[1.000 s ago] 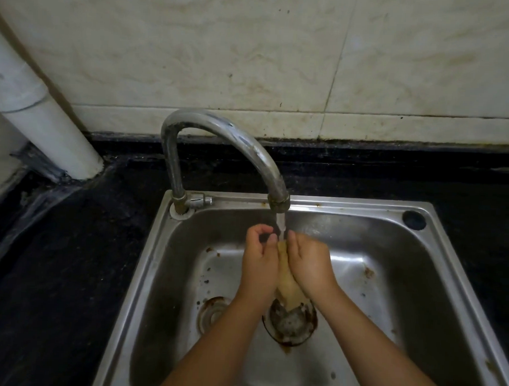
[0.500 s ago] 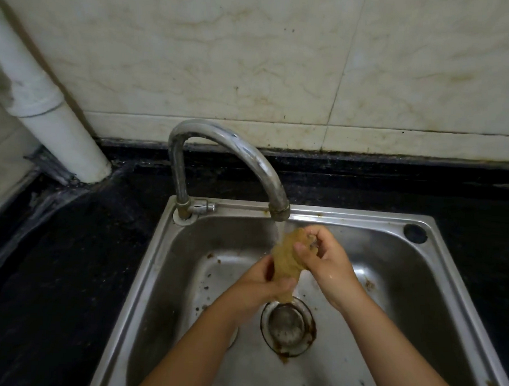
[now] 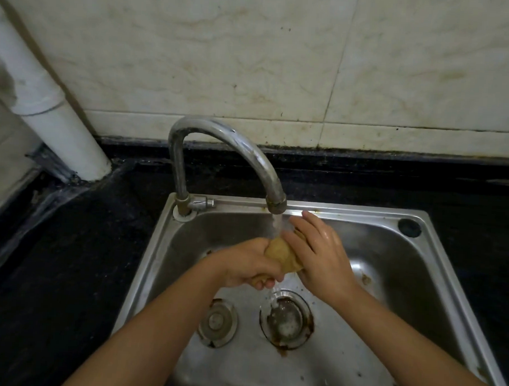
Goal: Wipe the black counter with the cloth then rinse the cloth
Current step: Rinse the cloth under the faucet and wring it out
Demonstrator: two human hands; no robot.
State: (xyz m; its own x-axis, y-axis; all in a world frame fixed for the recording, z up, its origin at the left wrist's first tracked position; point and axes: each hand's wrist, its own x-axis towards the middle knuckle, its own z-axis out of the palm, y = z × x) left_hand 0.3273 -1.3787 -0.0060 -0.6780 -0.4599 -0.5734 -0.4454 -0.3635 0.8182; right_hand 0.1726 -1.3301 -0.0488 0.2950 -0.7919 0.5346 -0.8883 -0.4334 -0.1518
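Observation:
A bunched yellow-brown cloth [image 3: 282, 255] is held between both hands over the steel sink [image 3: 437, 259], right under the running tap [image 3: 220, 139]. My left hand [image 3: 244, 264] grips the cloth's lower end, fingers curled around it. My right hand [image 3: 320, 254] wraps its upper side, fingers reaching toward the water stream. Water falls past the cloth to the rusty drain [image 3: 285, 318]. The wet black counter [image 3: 69, 257] surrounds the sink.
A white pipe [image 3: 55, 120] slants down onto the counter at the back left corner. A tiled wall [image 3: 282, 62] rises behind the tap. A round plug fitting [image 3: 217, 322] sits left of the drain. A black hole cap [image 3: 409, 228] marks the sink's rim.
The hands went from pressing the cloth upright between them to twisting it; the left hand dropped and turned, the right hand now covers the cloth's top. The view shifted slightly downward.

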